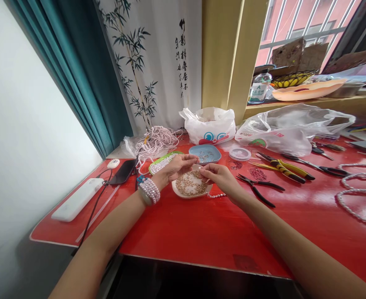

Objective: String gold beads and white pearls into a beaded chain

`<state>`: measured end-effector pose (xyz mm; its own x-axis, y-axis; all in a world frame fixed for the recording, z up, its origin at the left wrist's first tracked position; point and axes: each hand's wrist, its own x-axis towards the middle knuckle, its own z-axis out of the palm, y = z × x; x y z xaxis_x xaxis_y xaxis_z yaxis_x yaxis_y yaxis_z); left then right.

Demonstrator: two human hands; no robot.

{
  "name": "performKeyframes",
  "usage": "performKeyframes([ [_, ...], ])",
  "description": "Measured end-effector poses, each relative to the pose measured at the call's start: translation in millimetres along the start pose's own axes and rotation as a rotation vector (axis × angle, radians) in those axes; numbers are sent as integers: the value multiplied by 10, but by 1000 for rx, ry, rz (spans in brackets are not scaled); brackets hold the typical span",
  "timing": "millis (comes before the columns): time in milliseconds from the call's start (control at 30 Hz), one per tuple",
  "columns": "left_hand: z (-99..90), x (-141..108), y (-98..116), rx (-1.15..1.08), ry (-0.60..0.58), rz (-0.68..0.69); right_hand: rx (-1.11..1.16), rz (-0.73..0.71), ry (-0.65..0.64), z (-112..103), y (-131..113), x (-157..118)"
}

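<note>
My left hand [181,166] and my right hand [215,174] meet over a white dish [183,195] of small gold beads [191,185]. Both are closed in a pinch, fingertips near each other. What they hold is too small to make out; a pale spot shows between them. A short string of pearly beads [216,195] emerges by the dish below my right hand, and I cannot tell whether it joins what is pinched. Several strands of pearly beads [152,191] circle my left wrist. Behind the hands are a green dish [153,169] of whitish beads and a blue dish [215,155] with small bits.
Pliers [259,187], yellow-handled cutters [282,168] and scissors [320,167] lie on the right. Bead strands [159,141], a white plastic bag [208,124] and a clear bag [279,128] line the back. A phone [123,171] and a white power bank [77,199] sit left.
</note>
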<state>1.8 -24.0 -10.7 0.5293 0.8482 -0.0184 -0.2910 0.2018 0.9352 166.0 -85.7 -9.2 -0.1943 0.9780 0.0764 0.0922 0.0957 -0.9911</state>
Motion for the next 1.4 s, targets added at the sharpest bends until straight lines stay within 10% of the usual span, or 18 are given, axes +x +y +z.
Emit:
performKeyframes([
  [1400,31,-14,8,-13,-38,-26,-3,-34,6,1,30,0],
])
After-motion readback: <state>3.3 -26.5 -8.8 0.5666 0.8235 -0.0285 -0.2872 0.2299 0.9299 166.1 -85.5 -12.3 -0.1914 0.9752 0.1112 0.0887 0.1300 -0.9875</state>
